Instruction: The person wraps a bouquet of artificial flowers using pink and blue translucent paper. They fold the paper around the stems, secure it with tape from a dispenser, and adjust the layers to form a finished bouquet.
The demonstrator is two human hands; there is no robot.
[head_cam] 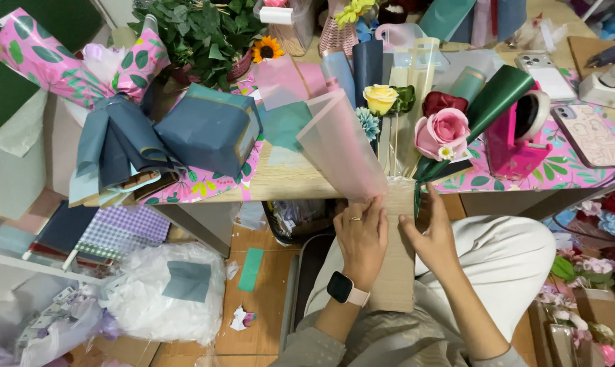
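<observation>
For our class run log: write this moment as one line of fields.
left hand: on pink wrapping sheet | right hand: on beige sheet | flowers: on table

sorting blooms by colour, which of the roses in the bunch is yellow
The yellow rose, leftmost in the bunch; the pink rose and dark red rose sit to its right.

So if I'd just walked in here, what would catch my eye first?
Probably the pink rose and yellow rose standing at the wooden table's near edge, where the left hand and right hand press a beige wrapping sheet. A translucent pink sheet fans up beside them, and a pink leaf-print bundle lies far left.
</observation>
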